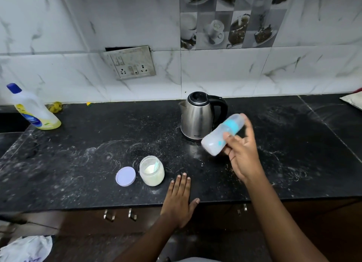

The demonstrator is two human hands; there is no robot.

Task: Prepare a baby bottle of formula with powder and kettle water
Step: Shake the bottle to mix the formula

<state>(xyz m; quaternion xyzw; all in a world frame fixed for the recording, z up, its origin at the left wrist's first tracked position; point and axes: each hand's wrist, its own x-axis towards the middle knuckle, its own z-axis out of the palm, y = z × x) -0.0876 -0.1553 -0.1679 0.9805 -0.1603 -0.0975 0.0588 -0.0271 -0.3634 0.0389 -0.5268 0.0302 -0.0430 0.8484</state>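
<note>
Right grip [242,154] curls round the tilted bottle [221,138], aloft at the kettle's [196,116] four o'clock; left grip [180,199] lies spread flat (idle) on the worktop [88,144]. A loose cap [237,119] could let formula leak.

White marble-tiled wall [215,73] (socket panel [130,62] inset) behind black countertop [78,163].

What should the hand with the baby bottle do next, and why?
Probably stand the clear baby bottle with the teal collar upright on the black counter. The right hand holds it tilted in the air, and the glass jar of white powder sits open, its lilac lid beside it. Whether the bottle is filled is unclear.
</note>
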